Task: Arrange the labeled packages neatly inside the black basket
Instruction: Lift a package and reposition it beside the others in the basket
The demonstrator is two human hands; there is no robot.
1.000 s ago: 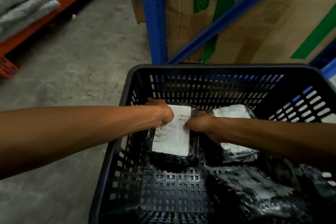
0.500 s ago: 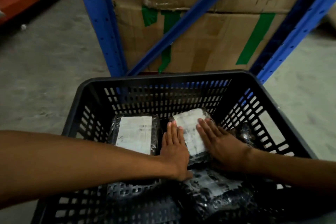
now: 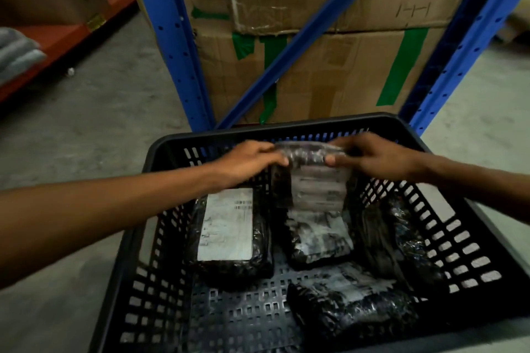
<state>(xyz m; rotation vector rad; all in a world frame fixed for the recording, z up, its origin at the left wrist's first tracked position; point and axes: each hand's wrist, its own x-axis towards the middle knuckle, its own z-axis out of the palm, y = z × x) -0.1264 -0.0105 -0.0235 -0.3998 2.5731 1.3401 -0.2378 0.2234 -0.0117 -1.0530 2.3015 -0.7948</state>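
1. Head view: a black basket (image 3: 447,241) with slotted walls stands on a grey concrete floor (image 3: 86,112), its far rim close to a blue rack (image 3: 183,66) that holds taped cardboard boxes (image 3: 329,46).
2. Both hands hold one wrapped package (image 3: 311,178) above the far middle of the basket, just inside the far wall. It hangs upright, its top edge level with the rim and its pale label facing the camera; motion blur hides the print.
3. The left hand (image 3: 246,162) grips the package's top left corner, fingers curled over the edge.
4. The right hand (image 3: 375,157) pinches the top right corner between thumb and fingers.
5. A second package (image 3: 229,231) lies flat on the basket floor by the left wall, its white label up and its barcode toward the far end.
6. A third package (image 3: 318,238) lies flat just beside it at the centre, partly under the lifted one.
7. A fourth package (image 3: 352,301) lies slanted toward the near right corner, its label crumpled.
8. Dark wrapped goods (image 3: 407,241) lean along the right wall; their shape is too dim to tell.
9. An orange shelf (image 3: 57,40) with folded grey cloth (image 3: 17,54) sits at the far left.
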